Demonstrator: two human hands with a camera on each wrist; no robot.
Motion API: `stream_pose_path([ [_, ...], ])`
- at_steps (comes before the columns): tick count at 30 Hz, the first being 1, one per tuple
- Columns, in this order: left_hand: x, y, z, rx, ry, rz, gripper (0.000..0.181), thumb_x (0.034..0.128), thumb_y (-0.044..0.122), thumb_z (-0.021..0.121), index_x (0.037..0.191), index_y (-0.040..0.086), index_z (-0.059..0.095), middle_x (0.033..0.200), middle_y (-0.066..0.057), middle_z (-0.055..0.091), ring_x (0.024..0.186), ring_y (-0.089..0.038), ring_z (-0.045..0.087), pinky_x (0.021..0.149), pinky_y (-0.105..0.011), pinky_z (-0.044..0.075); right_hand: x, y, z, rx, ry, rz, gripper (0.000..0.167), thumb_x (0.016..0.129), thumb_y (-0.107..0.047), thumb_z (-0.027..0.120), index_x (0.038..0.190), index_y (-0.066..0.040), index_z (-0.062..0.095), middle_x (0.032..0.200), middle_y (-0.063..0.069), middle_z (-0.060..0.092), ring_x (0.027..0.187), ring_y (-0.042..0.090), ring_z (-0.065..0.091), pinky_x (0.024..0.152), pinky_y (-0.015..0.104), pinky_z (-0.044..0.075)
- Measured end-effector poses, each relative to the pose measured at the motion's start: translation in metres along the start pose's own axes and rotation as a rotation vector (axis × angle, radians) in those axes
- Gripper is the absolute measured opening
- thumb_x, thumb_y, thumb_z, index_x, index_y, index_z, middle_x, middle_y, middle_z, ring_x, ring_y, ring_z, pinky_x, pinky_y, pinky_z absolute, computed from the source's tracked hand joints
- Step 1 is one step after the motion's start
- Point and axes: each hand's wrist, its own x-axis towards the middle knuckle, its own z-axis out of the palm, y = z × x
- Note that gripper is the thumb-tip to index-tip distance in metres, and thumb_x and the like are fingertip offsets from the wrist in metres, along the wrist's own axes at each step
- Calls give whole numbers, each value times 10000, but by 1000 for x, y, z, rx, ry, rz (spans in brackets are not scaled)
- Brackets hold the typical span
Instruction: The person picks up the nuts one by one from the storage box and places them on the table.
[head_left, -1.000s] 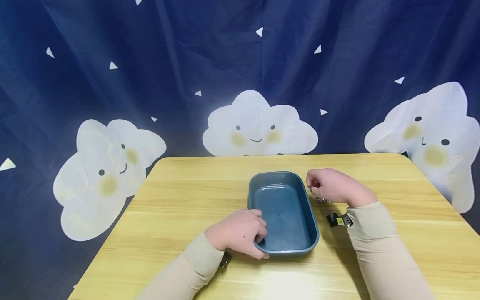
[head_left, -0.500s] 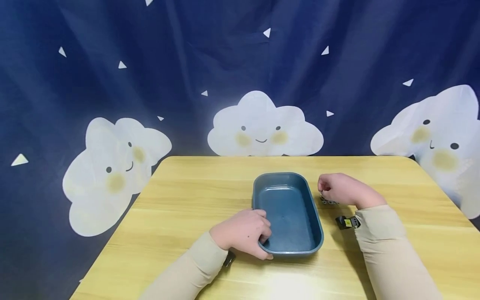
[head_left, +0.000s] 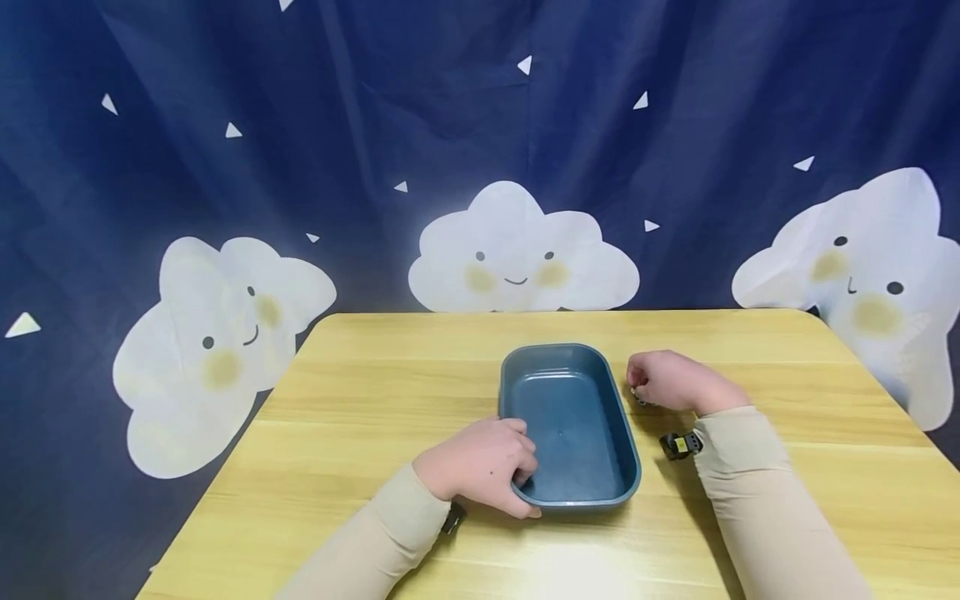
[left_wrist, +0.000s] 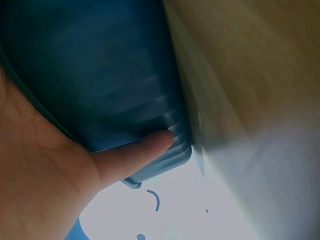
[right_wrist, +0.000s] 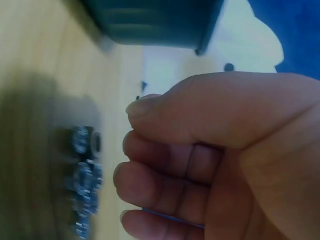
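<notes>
A blue-grey rectangular tray (head_left: 570,433) stands on the table. My left hand (head_left: 483,467) grips its near left corner, fingers curled over the rim; in the left wrist view the thumb (left_wrist: 135,152) presses the tray's outer wall (left_wrist: 150,115). To the right of the tray, my right hand (head_left: 675,382) hovers low with curled fingers. Its thumb and index finger pinch what looks like a small metal piece, mostly hidden; only a dark speck shows at the thumb tip. Several small shiny metal pieces, ring-like or nut-like and blurred (right_wrist: 84,177), lie on the table below that hand.
The light wood table (head_left: 375,400) reaches back to a dark blue curtain (head_left: 360,108) printed with clouds. A black wrist camera (head_left: 681,445) sits under the right cuff, low over the table. Nothing shows inside the tray.
My right hand has shifted slightly right, away from the tray, over the metal pieces, which it now covers more. The left hand keeps its grip. The head view swayed a little.
</notes>
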Motion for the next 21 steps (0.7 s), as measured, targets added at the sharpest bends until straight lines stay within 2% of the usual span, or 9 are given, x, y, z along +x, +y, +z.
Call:
stream_pose_path([
  [5, 0, -1, -2, 1, -6, -1, 493, 734, 633, 758, 553, 291, 454, 636, 231, 389, 692, -63, 337, 571, -150, 274, 6, 0, 7, -43, -15, -13, 129, 777, -7, 631, 832, -123, 636, 772, -29, 600, 718, 172, 538, 690, 370, 456],
  [14, 1, -2, -1, 10, -3, 3, 495, 737, 633, 755, 552, 289, 451, 637, 230, 387, 699, -64, 338, 578, -152, 275, 13, 3, 14, -93, 6, 70, 122, 823, -28, 611, 861, -139, 646, 820, 3, 634, 741, 197, 562, 719, 409, 479],
  [21, 0, -2, 0, 10, 7, 9, 493, 731, 629, 761, 546, 290, 454, 634, 231, 385, 704, -57, 342, 577, -149, 277, 16, 3, 22, -124, 9, 91, 107, 823, -39, 624, 853, -141, 638, 823, -1, 623, 742, 204, 557, 724, 414, 479],
])
